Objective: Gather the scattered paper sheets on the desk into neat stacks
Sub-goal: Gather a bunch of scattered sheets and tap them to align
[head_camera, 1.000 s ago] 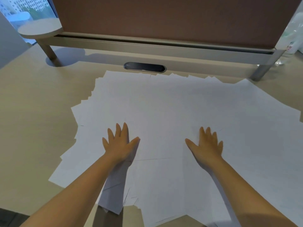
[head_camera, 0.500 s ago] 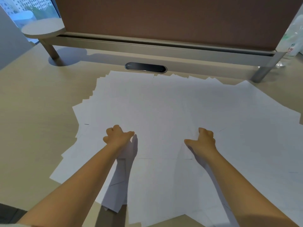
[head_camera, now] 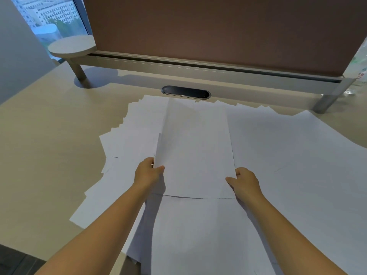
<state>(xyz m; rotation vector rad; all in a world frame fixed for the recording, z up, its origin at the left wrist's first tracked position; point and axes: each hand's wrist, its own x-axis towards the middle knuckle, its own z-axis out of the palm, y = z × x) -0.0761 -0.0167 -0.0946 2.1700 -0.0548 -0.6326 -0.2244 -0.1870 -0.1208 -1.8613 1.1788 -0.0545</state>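
White paper sheets (head_camera: 288,165) lie fanned and overlapping across the beige desk (head_camera: 45,155). In the middle, a bundle of sheets (head_camera: 194,151) is raised off the spread, its near edge just above the papers below. My left hand (head_camera: 148,172) pinches the bundle's left edge near the lower corner, thumb on top. My right hand (head_camera: 244,180) grips its right edge near the lower corner, thumb on top. More sheets (head_camera: 198,235) lie under my forearms and reach past the desk's near edge.
A brown partition panel (head_camera: 218,32) on a raised rail with metal legs (head_camera: 325,104) closes the back of the desk. A dark oval cable grommet (head_camera: 185,92) sits just behind the papers. A round side shelf (head_camera: 71,46) is at back left; a window lies beyond.
My hands went from flat on the papers to curled, then closed on the sides of a bundle and lifted it off the spread. The view shifted slightly forward.
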